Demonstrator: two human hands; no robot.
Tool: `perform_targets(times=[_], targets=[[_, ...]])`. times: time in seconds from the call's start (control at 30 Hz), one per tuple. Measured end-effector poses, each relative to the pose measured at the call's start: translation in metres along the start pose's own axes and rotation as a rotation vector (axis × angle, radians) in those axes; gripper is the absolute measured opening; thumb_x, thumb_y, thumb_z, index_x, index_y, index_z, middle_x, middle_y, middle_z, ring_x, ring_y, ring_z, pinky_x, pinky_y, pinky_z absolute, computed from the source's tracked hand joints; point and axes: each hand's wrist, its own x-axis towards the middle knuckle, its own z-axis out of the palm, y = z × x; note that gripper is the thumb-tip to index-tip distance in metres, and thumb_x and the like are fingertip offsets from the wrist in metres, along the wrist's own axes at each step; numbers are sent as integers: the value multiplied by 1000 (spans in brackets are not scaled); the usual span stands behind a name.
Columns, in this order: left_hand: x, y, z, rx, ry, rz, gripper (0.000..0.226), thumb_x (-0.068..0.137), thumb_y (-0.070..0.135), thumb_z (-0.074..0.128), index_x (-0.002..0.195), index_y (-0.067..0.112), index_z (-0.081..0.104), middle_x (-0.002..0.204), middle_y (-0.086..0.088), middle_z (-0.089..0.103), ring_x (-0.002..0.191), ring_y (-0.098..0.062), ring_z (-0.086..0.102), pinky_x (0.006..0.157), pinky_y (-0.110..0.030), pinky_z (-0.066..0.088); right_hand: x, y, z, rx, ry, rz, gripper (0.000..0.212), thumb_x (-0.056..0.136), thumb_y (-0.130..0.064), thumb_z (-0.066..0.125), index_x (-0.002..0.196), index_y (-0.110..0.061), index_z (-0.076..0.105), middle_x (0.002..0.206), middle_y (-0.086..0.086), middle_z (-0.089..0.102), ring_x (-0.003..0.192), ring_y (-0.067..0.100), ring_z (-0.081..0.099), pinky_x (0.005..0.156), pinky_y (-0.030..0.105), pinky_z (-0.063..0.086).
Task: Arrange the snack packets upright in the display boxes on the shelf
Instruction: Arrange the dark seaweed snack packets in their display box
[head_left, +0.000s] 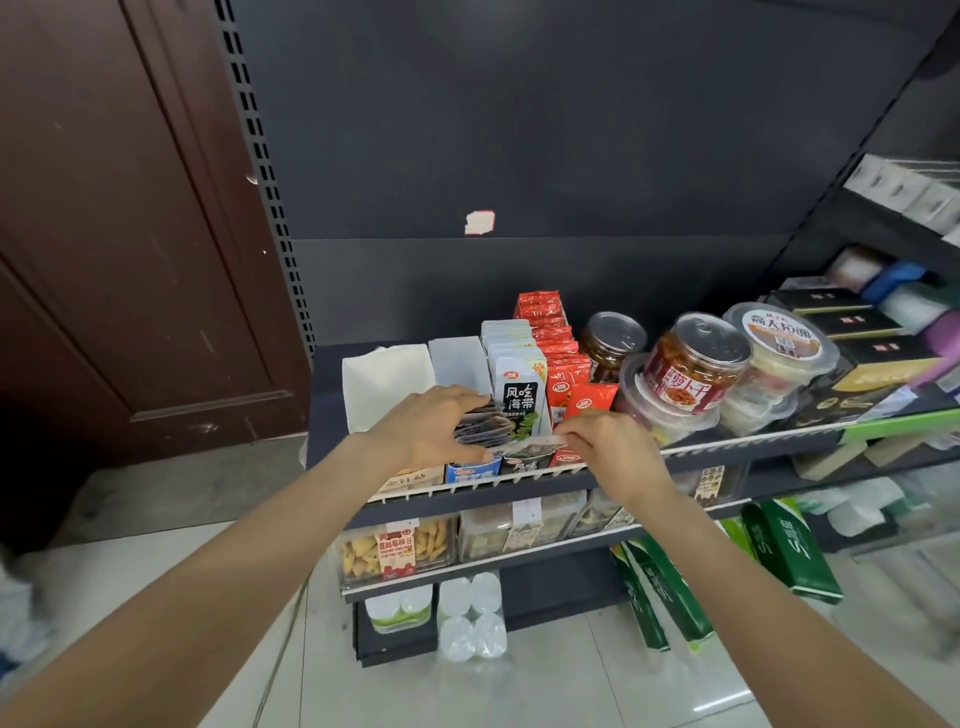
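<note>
From the head camera we see our left hand (421, 426) resting on a fanned bundle of dark snack packets (480, 427), fingers curled over their tops and holding them at the front of the grey display box (524, 457) on the shelf (332, 379). Our right hand (608, 441) pinches the front lip of that box, fingers bent round the edge. Behind the bundle, a row of grey packets (511, 353) stands upright, with red packets (556, 343) upright in the next box. Just right of these stand jars (693, 364) and stacked tubs (779, 353).
</note>
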Motion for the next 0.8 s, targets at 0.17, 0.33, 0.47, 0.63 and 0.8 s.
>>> perform_targets(times=[0.17,0.33,0.47,0.63,0.8], targets=[[-5,4,-8,-203,93,-55,55,90,41,58,139,22,42,137,-2,46,124,-19,44,105,-36,36,2,-6,-46,203,288,89,16,89,-9,60,100,-11,72,96,4,72,81,19,65,71,31,52],[-6,16,-23,-451,272,-114,36,95,23,52,131,19,52,103,-12,62,97,-22,60,85,-25,43,4,-13,-86,396,431,192,14,89,-7,59,95,-8,72,84,-1,69,74,11,60,61,13,41],[-3,28,-41,-946,144,-241,34,98,27,46,131,20,50,84,-8,69,68,-15,66,61,-16,51,6,-16,-96,778,480,282,13,89,-5,59,90,-12,69,82,-1,69,75,10,64,70,23,51],[-3,25,-51,-1425,145,-351,38,96,44,44,95,10,62,95,-12,72,88,-21,69,78,-26,51,1,-27,-95,1092,493,323,12,89,-1,58,95,-6,68,86,-2,69,69,-3,65,62,10,51],[-12,17,-55,-1462,322,-297,10,88,3,62,94,6,69,98,-9,70,87,-14,67,72,-16,53,-5,-30,-82,961,434,362,20,87,-3,60,93,-19,71,88,-4,68,69,-10,62,57,6,47]])
